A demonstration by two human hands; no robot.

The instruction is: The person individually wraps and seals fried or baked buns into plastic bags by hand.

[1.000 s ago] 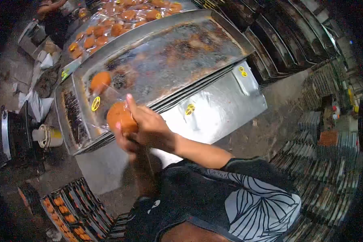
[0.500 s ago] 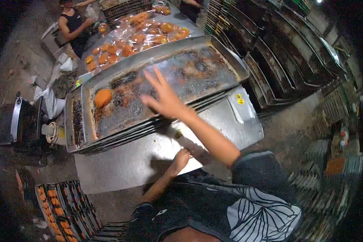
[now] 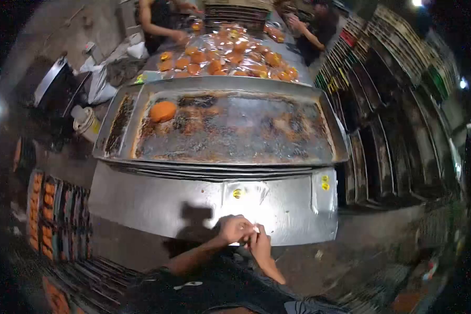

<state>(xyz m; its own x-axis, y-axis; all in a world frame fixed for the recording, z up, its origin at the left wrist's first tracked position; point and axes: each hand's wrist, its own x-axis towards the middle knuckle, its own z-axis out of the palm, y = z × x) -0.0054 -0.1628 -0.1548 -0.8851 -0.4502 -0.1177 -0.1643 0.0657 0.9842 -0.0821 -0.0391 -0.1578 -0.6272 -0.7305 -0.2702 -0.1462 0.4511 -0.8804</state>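
My left hand is closed at the front edge of the metal table, with its fingers bent together. Fingertip to fingertip with it is my right hand, also closed in a pinch. A small whitish bit shows between them, too small to name. Just beyond the hands lies a clear plastic bag with a yellow label. Farther off, a single round orange-brown bun sits at the left end of a greasy, stained baking tray.
Plastic-wrapped buns are heaped behind the tray. Another labelled bag lies at the table's right end. Two people work at the far side. Stacked trays stand at right, and a rack of buns at lower left.
My right hand, spread above the tray before, has drawn back to my left hand and closed. The view has turned, so the tray now lies level across it. The bun remains on the tray.
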